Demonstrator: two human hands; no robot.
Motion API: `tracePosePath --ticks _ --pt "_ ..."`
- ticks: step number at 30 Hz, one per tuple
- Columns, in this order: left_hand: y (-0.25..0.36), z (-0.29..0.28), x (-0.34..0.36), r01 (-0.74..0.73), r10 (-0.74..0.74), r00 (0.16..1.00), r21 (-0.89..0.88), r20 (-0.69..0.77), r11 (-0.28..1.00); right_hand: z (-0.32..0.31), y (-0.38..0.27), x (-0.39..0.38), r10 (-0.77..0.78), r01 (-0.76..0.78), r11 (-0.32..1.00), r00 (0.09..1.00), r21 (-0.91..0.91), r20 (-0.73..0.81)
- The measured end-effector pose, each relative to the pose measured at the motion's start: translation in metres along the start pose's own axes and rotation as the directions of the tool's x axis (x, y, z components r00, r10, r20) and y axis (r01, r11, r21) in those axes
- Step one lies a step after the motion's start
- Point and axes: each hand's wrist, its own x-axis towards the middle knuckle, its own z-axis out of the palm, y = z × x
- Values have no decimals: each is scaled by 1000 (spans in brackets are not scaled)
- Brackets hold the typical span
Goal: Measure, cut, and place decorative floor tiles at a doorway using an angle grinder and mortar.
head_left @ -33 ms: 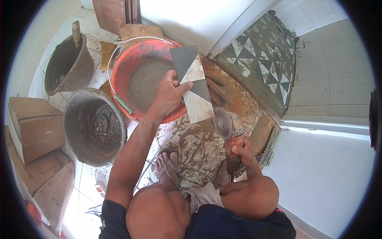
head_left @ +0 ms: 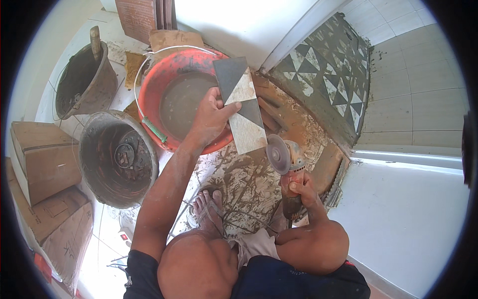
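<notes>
My left hand (head_left: 215, 117) grips a narrow cut tile (head_left: 244, 107) with a pattern of dark grey and cream triangles, thumb on its face and fingers behind. The strip stands over the right rim of a red bucket (head_left: 149, 92) of murky grey water. In my right hand (head_left: 305, 192) is an angle grinder (head_left: 293, 174), its orange body wrapped by my fingers and its round disc (head_left: 278, 154) pointing up. The disc sits close to the tile's lower right corner; whether they touch I cannot tell.
Two mortar-stained buckets, one dark (head_left: 87, 82) and one grey (head_left: 118, 159), stand left of the red one. Cardboard boxes (head_left: 50, 162) pile up at far left. Wet mortar smears the floor (head_left: 249, 184) by my feet. Beyond the doorway lies a patterned, mortar-covered floor (head_left: 328, 70).
</notes>
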Motion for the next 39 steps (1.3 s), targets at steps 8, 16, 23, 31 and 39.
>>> tracePosePath --ticks 8,16,23,31,39 --pt "-2 0 2 23 -23 1000 15 12 1000 -2 5 3 4 -4 1000 999 5 32" --pt "-6 -1 2 5 -4 1000 2 -7 1000 4 -1 1 23 -23 999 1000 43 -2" --pt "-4 0 3 -14 14 1000 20 1 1000 -5 6 -2 3 -4 1000 999 29 40" --pt "-2 1 1 -1 1 1000 17 -3 1000 3 2 -4 -17 17 1000 1000 23 11" --pt "-1 2 0 9 -9 1000 21 2 1000 0 -1 4 -3 6 998 999 -66 41"
